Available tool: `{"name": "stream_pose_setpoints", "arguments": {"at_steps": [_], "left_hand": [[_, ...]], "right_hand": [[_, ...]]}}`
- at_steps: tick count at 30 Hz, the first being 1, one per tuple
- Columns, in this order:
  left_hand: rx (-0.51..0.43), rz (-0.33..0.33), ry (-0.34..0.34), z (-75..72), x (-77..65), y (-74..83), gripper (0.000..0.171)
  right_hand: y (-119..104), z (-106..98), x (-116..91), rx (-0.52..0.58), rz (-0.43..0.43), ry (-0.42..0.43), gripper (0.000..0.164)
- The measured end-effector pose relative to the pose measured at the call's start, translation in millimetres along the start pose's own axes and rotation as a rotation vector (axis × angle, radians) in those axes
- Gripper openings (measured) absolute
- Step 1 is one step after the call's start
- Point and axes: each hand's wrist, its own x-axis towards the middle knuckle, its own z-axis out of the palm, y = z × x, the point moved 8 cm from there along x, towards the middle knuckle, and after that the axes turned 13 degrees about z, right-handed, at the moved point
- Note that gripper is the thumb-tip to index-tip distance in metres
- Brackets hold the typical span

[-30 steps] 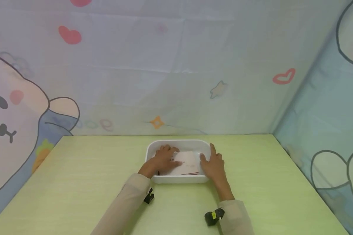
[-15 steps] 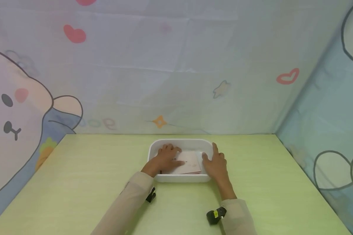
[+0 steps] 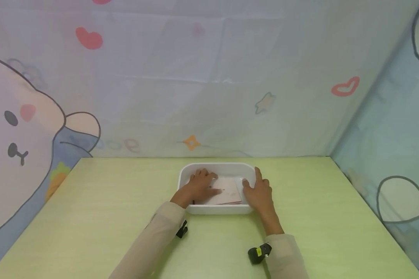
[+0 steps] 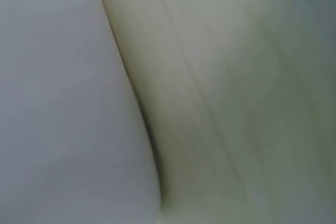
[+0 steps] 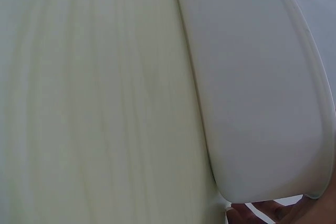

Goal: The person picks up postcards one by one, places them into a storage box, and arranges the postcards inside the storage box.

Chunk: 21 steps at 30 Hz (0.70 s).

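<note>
A white rectangular tray (image 3: 220, 209) with rounded corners stands on the table in the head view. Inside it lies a flat, pale pink paper item (image 3: 230, 190) with small printed marks and a reddish lower edge. My left hand (image 3: 197, 186) reaches over the tray's left part, fingers spread and thumb stretched across the paper, whose left side it hides. At the right end, my right hand (image 3: 260, 195) grips the tray wall, thumb inside and fingers outside. The right wrist view shows the tray's outer wall (image 5: 257, 87) with fingers (image 5: 244, 214) at its corner.
The light yellow-green table (image 3: 125, 217) extends around the tray. A printed cloth backdrop (image 3: 167, 97) rises behind its far edge, and another covers the right side. Small black devices, one at each cuff, sit on the left wrist (image 3: 182, 229) and right wrist (image 3: 259, 254).
The head view has shifted slightly, so the whole scene sits a little further right and higher. Both hands, the tray and the paper keep their places relative to each other.
</note>
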Motion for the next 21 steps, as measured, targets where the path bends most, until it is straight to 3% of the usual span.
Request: {"name": "stream_pose_setpoints", "arguments": {"at_steps": [21], "left_hand": [[-0.024,-0.031,0.001,4.0,-9.3,-3.4,0.057]], "right_hand": [[0.7,8.3,-1.3,0.009,-0.017,-0.022,0.065]]}}
